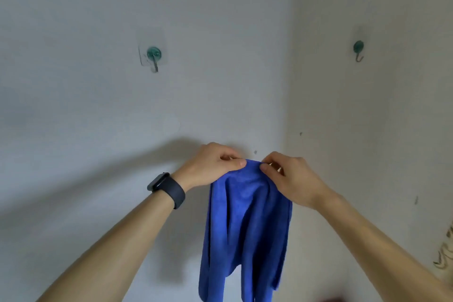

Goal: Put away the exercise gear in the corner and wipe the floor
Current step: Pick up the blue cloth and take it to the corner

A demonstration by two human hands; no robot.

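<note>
Pale wall: a grey-white painted wall [85,110] fills most of the frame; it meets a second wall [372,115] at a corner that runs down the right-centre of the frame.
Shadows: soft grey shadows of the arms lie across the wall in the lower left of the frame.
Cloth: a blue cloth [245,228], soft and fuzzy in texture, hangs in loose vertical folds from centre frame down past the bottom edge. Its top edge is bunched between both hands, close in front of the wall, just left of the corner.
Left arm: a bare forearm rises from the lower left of the frame, with a dark wristband [166,190] at the wrist.
Right arm: a bare forearm rises from the lower right of the frame.
Left hand: the left hand [215,167] is at centre frame, thumb and fingers pinched on the cloth's top edge.
Right hand: the right hand [291,176] is just beside the left, thumb and fingers also pinched on the cloth's top edge.
Left hook: a teal-centred adhesive hook [154,55] with a metal prong sits in the upper centre-left of the frame, bare.
Right hook: a matching hook [358,50] sits on the side wall in the upper right, also bare.
Wall marks: small dark specks dot the wall near the corner.
</note>
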